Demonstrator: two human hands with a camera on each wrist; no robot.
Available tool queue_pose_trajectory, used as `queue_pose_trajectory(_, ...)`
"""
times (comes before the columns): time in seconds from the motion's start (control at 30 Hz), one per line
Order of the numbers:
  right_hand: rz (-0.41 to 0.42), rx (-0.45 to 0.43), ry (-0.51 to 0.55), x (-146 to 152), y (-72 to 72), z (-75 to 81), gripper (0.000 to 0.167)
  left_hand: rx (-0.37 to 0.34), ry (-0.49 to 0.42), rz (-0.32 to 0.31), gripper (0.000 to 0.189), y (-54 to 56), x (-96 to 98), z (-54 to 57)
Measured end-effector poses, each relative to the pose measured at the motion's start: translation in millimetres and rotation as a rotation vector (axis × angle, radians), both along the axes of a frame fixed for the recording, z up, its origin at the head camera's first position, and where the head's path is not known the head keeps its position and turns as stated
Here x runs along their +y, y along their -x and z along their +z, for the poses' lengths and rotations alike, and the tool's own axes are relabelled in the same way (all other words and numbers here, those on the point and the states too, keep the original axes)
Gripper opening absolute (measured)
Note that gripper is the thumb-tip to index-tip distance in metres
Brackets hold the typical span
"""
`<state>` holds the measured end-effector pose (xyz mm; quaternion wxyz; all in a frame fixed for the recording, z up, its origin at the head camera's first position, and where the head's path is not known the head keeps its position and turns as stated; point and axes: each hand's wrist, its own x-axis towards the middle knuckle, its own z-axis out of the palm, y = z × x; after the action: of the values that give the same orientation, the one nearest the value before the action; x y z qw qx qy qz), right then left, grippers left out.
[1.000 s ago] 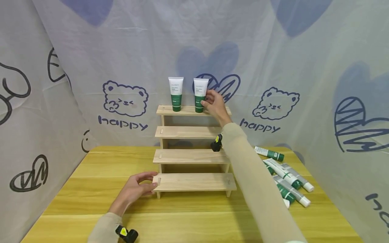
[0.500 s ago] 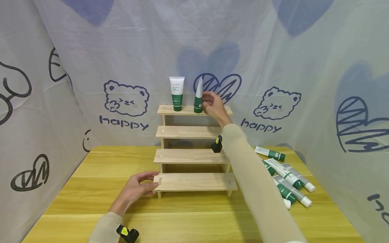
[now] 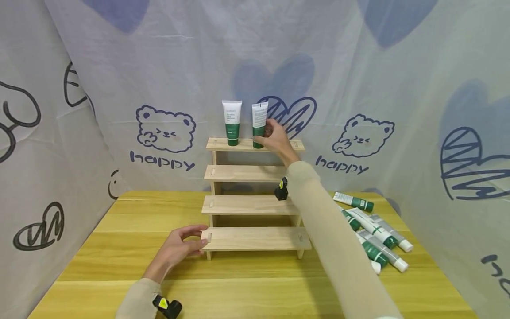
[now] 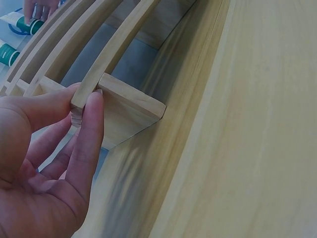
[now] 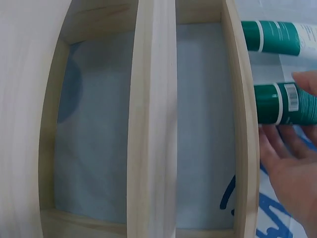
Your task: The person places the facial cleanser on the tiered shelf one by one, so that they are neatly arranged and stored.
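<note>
A four-step wooden display rack [image 3: 255, 239] stands on the table. At the left end of its lowest step, my left hand [image 3: 177, 247] pinches the board between thumb and finger, as the left wrist view [image 4: 86, 101] shows closely. On the top step, my right hand [image 3: 277, 141] grips a white-and-green squeeze tube [image 3: 260, 117] by its lower green part. This tube stands cap down, its side with small print facing me; a barcode shows in the right wrist view. A matching tube [image 3: 232, 122] stands upright to its left, large lettering forward, apart from the hand.
Several more tubes, green-and-white and silver-grey, lie in a loose pile [image 3: 376, 235] on the table [image 3: 159, 301] right of the rack, beside my right forearm. A printed cloth [image 3: 167, 57] hangs behind and at both sides.
In my right hand the tube has turned about its upright axis, from front lettering through edge-on to the small-print side. My right fingers have shifted round it; the left hand stays put.
</note>
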<state>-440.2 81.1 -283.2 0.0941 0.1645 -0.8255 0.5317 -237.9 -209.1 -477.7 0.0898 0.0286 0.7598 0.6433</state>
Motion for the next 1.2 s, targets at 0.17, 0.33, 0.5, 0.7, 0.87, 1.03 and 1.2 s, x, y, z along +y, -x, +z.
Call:
queue_pose_trajectory(0.17, -0.073, 0.005, -0.006, -6.9, -7.5, 1.9, 0.072, -0.003, -0.001, 0.000, 0.055, -0.5, -0.3, 1.0)
queue_pose_trajectory(0.33, -0.104, 0.037, 0.008, -9.7, -9.3, 2.8, 0.068, -0.009, -0.008, 0.012, 0.055, -0.4, -0.4, 0.7)
queue_pose_trajectory(0.5, -0.089, 0.057, 0.031, -6.9, -8.9, 2.7, 0.061, -0.009, -0.005, 0.009, 0.056, -0.7, -0.6, 1.1)
queue_pose_trajectory(0.7, -0.029, 0.024, 0.047, -0.8, -7.5, 3.0, 0.055, -0.012, -0.002, 0.013, 0.055, -0.4, -0.3, 0.3)
queue_pose_trajectory(0.87, -0.053, 0.038, 0.014, -0.8, -5.5, 2.6, 0.054, -0.014, 0.000, 0.016, 0.055, -1.2, 0.7, 0.8)
queue_pose_trajectory(1.03, -0.091, 0.055, 0.004, -2.0, -3.0, 1.2, 0.051, -0.012, 0.000, 0.015, 0.055, -1.3, 1.0, 0.6)
queue_pose_trajectory(1.2, -0.096, 0.049, 0.007, -1.8, -2.4, 2.0, 0.045, -0.004, 0.004, 0.013, 0.055, -0.4, 0.3, -0.3)
